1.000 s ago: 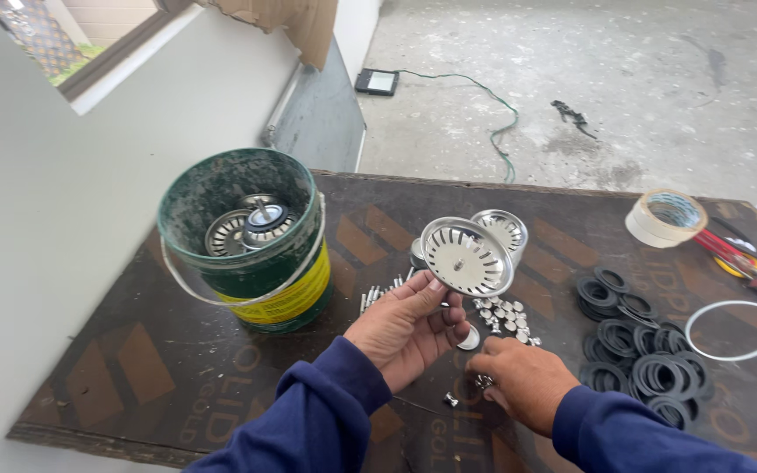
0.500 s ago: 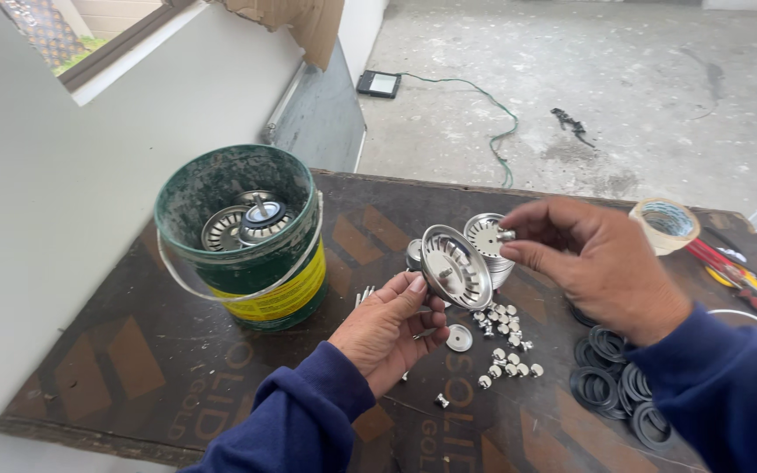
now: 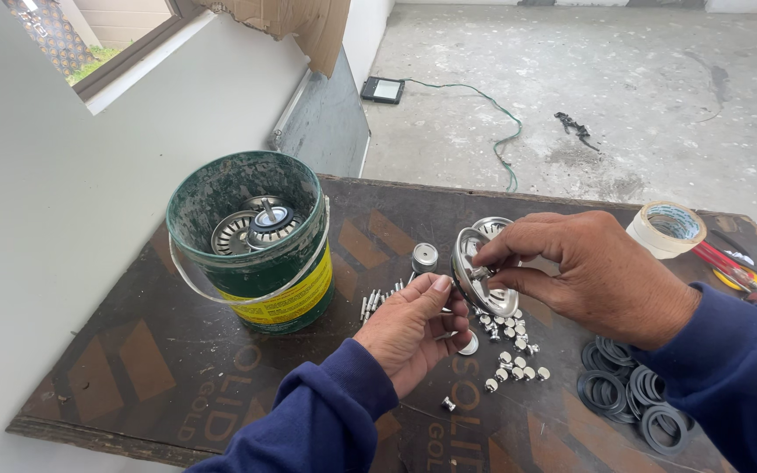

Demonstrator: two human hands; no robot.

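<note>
Spreading across the lower part of the view, the dark brown counter [image 3: 177, 368] carries everything, with a grey concrete floor [image 3: 624, 79] beyond its far edge. On its left part stands a green bucket [image 3: 247, 241] with a yellow band and a wire handle; inside it lie several metal strainer pieces [image 3: 256, 228].

The right hand [image 3: 589, 271], in a dark blue sleeve, reaches in from the right, and its fingers [image 3: 501, 254] close on the face of a round metal sink strainer [image 3: 482, 271]. The left hand [image 3: 413, 328], also blue-sleeved, comes up from below with its palm turned upward; its fingers [image 3: 442, 285] are curled, the thumb touching the strainer's lower left edge. The strainer is thus held between both hands, tilted on edge, just above the middle of the counter.

At the far right edge sits a roll of pale tape [image 3: 669, 228], with red and yellow tools [image 3: 738, 267] beside it. Below the right forearm lies a heap of black rubber rings [image 3: 628, 398]. Just beside the bucket's right side a small metal cap [image 3: 424, 257] stands upright. Under the strainer a scatter of small shiny knobs [image 3: 514, 363] lies on the counter, and left of the hands lies a little bunch of thin metal pins [image 3: 377, 302].
</note>
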